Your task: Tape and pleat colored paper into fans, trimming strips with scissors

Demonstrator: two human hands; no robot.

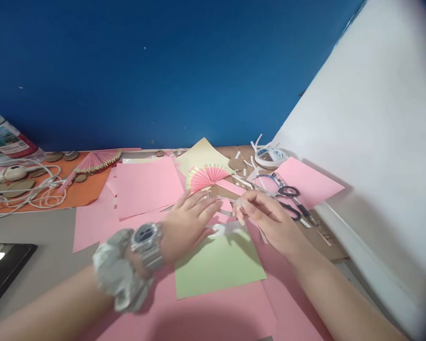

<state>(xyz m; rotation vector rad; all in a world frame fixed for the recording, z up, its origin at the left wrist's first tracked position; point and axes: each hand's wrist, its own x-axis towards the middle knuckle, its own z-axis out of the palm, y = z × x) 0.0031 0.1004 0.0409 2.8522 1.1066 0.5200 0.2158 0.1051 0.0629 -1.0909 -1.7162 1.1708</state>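
Note:
My left hand, with a silver watch and a scrunchie at the wrist, lies flat with fingers stretched out on pink paper just above a light green sheet. My right hand is closed in a pinch on a small white strip, close to the left fingertips. A folded pink paper fan lies just beyond both hands on a pale yellow sheet.
Scissors lie right of my right hand on a pink sheet. A tape roll and white scraps sit behind them. Another fan, white cable and a phone are at left. A white board rises at right.

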